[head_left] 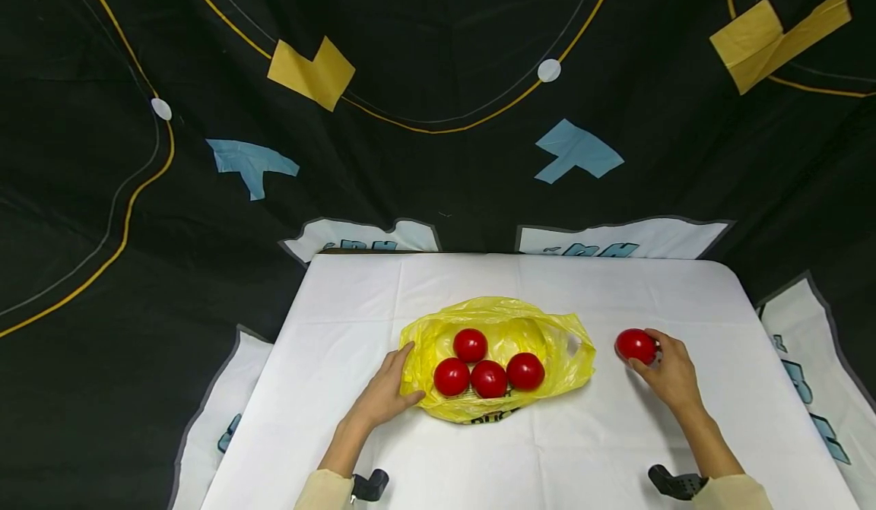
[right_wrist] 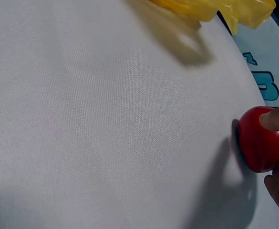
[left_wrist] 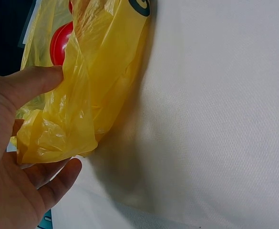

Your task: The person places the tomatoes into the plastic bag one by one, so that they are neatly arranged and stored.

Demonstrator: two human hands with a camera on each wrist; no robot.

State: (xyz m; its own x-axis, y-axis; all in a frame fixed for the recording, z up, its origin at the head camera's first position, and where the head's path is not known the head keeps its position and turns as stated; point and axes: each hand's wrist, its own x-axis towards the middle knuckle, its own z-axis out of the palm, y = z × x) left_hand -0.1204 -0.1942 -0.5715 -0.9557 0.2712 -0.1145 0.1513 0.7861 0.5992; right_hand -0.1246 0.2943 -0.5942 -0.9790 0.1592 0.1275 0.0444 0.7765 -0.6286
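An open yellow plastic bag (head_left: 487,413) lies on the white table, with several shiny red balls (head_left: 470,345) inside it. My left hand (head_left: 385,394) grips the bag's left end. In the left wrist view the thumb presses on the yellow plastic (left_wrist: 77,109) while the other fingers lie partly hidden behind it. To the right of the bag, my right hand (head_left: 672,373) holds another red ball (head_left: 635,346), thumb on one side and fingers on the other. The right wrist view shows this ball (right_wrist: 261,140) close above or on the cloth; whether it touches, I cannot tell.
White cloth covers the table (head_left: 582,449). Behind it hangs a black curtain (head_left: 438,183) with yellow and blue tape pieces. Dark wrist mounts (head_left: 676,483) sit by both sleeves. A stretch of tabletop separates the bag from the right-hand ball.
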